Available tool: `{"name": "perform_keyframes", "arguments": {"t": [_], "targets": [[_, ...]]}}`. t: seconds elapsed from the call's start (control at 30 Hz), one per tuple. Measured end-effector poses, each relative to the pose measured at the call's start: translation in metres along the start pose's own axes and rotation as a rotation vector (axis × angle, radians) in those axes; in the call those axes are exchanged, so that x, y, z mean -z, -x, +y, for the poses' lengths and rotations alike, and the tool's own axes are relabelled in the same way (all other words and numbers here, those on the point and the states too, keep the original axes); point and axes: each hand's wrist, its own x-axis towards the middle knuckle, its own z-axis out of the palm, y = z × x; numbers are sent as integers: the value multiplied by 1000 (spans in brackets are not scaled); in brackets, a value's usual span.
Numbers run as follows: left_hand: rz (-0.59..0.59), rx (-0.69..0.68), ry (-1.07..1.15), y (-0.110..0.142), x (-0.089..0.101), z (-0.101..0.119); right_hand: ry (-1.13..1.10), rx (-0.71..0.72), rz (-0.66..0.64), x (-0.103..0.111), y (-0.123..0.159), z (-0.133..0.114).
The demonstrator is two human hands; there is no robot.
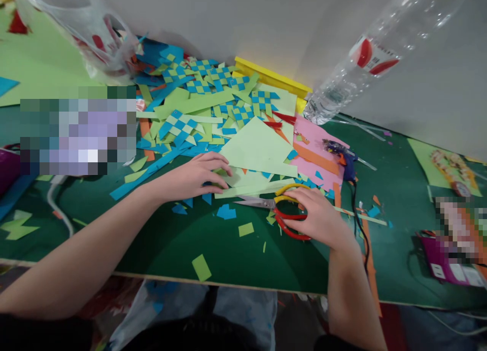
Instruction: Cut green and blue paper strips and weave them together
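Note:
My right hand [321, 214] is on a pair of scissors [264, 203], its fingers at the red and yellow handles. The blades lie low over the green table and point left, slightly parted. My left hand [200, 176] rests with fingers apart and a little bent at the left edge of some pale green paper [256, 148]. Narrow pale green strips [256, 188] lie between the two hands, just above the blades. My left fingertips touch or hover over the paper; which one, I cannot tell.
Blue-and-green woven paper pieces [178, 128] are heaped behind my hands. Pink paper [317, 150] lies to the right. A clear plastic bottle [342, 77] leans at the wall, and a plastic bag [95, 36] stands back left. Scraps [201, 268] dot the green table [152, 244]. A black cable [359, 219] runs beside my right hand.

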Motion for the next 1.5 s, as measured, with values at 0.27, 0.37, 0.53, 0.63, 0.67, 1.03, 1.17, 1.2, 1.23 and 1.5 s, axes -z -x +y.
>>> {"name": "perform_keyframes", "arguments": {"t": [0.27, 0.37, 0.53, 0.63, 0.67, 1.03, 1.17, 1.2, 1.23, 1.5], "targets": [[7, 19, 90, -1, -3, -1, -14, -1, -19, -1, -3, -5], [10, 11, 84, -2, -4, -1, -17, 7, -24, -1, -4, -7], [5, -4, 40, -2, -5, 0, 0, 9, -13, -1, -3, -7], [9, -9, 33, -1, -5, 0, 15, 7, -10, -2, -3, -5], [7, -9, 29, -1, -5, 0, 19, 5, -12, -2, -3, -5], [36, -48, -11, -3, -8, 3, 7, 7, -1, -3, -4, -5], [3, -67, -56, -5, -12, 3, -5, 20, 18, -5, -4, -4], [0, -67, -68, -5, -13, 3, -8, 21, 21, -5, -4, -4], [0, -67, -77, -5, -13, 3, -10, 22, 22, -5, -5, -5], [17, -68, -46, -6, -12, 3, -26, 29, -11, -6, -11, -14]]}}
